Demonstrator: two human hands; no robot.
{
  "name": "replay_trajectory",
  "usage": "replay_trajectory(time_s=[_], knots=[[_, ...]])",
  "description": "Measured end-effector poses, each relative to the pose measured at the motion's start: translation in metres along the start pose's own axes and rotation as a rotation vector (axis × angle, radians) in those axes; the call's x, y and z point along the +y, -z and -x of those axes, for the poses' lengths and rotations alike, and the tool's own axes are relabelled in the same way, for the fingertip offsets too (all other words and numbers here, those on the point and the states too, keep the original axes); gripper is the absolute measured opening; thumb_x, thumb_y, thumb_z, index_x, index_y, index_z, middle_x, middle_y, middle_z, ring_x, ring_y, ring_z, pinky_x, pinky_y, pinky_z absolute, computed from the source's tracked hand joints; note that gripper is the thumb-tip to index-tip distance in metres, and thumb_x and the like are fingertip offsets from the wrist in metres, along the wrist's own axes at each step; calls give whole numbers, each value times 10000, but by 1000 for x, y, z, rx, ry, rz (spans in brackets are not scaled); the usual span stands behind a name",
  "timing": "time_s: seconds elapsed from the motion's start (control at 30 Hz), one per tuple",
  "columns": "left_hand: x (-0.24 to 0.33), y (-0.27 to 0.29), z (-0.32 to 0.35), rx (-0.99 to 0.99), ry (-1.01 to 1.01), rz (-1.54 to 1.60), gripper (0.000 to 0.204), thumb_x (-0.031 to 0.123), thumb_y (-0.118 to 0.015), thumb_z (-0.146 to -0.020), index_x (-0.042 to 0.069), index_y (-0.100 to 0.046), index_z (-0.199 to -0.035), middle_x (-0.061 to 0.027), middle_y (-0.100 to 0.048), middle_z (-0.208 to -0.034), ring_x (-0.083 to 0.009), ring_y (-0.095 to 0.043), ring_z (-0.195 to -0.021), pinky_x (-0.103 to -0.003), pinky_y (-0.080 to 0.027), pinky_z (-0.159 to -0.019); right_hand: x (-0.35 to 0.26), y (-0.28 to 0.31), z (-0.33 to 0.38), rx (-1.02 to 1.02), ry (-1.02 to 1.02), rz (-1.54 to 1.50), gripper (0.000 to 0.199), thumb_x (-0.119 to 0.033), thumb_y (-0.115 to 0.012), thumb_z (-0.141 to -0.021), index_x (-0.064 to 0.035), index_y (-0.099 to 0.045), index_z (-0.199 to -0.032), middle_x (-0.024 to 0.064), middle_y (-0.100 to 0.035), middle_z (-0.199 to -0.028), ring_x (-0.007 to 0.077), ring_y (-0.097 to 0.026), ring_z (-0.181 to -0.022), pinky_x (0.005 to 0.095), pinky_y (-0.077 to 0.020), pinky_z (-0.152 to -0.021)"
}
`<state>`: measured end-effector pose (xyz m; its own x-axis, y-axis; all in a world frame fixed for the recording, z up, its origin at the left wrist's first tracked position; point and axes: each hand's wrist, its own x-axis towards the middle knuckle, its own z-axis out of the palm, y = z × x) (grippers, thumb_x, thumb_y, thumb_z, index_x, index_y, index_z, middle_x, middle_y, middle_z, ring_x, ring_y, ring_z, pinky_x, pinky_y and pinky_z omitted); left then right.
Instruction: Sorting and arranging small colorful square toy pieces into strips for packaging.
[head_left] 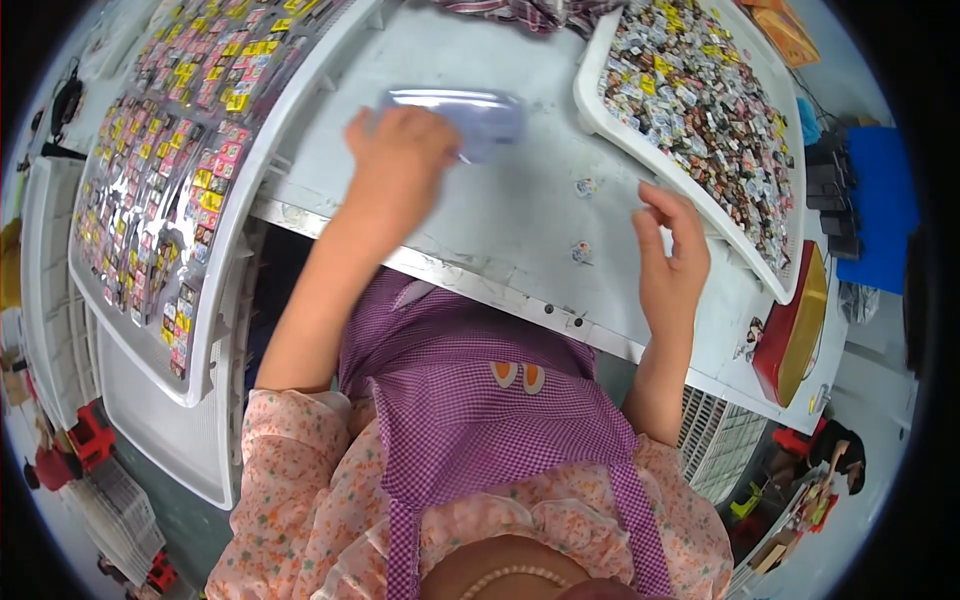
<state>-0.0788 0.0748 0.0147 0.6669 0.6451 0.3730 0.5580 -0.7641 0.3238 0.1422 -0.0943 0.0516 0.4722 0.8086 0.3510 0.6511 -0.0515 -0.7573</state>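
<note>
My left hand (402,155) is at the left end of a clear, bluish plastic tray (488,122) on the worktable, its fingers curled onto the tray's edge. Motion smears both a little. On the right, my right hand (674,245) hovers over the table with thumb and fingers apart and nothing visible between them. Two small clear-wrapped pieces lie on the tabletop to its left: an upper piece (585,187) and a lower piece (581,252). Their exact kind is too small to make out.
A white bin (590,100) heaped with small coloured pieces stands at the right. At the left, another white tray (225,215) carries filled clear packs in rows. A red and gold box (792,335) sits on the right end of the table (500,215). Striped cloth (530,12) lies at the far edge.
</note>
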Motion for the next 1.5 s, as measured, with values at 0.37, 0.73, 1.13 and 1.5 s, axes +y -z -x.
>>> replay_trajectory(time_s=[0.37,0.73,1.13,1.5], knots=[[3,1,12,53,16,16,184,77,-653,-785,118,-639,-964,-28,-574,-1040,-219,-515,-1094,-496,-281,-1005,17,4,-7,-196,56,658,315,-152,-690,-821,-32,-613,-1102,183,-595,-1087,317,-598,-866,375,-481,-737],[88,-31,10,-137,-329,431,312,137,-668,-759,150,-625,-1068,-59,-552,-1115,-271,-505,-1043,-425,-379,-879,39,16,22,-227,-35,516,458,-87,-685,-791,-55,-564,-1231,144,-580,-976,300,-540,-911,392,-431,-830],[56,-18,22,-101,-275,311,179,4,-634,-696,57,-649,-866,-77,-607,-949,-279,-550,-878,-376,-435,-787,33,-26,15,-211,237,331,296,-11,-676,-737,-86,-666,-1024,76,-574,-839,276,-520,-833,366,-408,-721],[48,-7,22,-73,-57,326,183,5,-654,-742,56,-636,-916,-86,-609,-915,-296,-541,-877,-395,-441,-776,33,-36,-23,-343,292,360,272,-13,-629,-791,-47,-634,-1061,128,-569,-979,318,-525,-932,385,-433,-846]])
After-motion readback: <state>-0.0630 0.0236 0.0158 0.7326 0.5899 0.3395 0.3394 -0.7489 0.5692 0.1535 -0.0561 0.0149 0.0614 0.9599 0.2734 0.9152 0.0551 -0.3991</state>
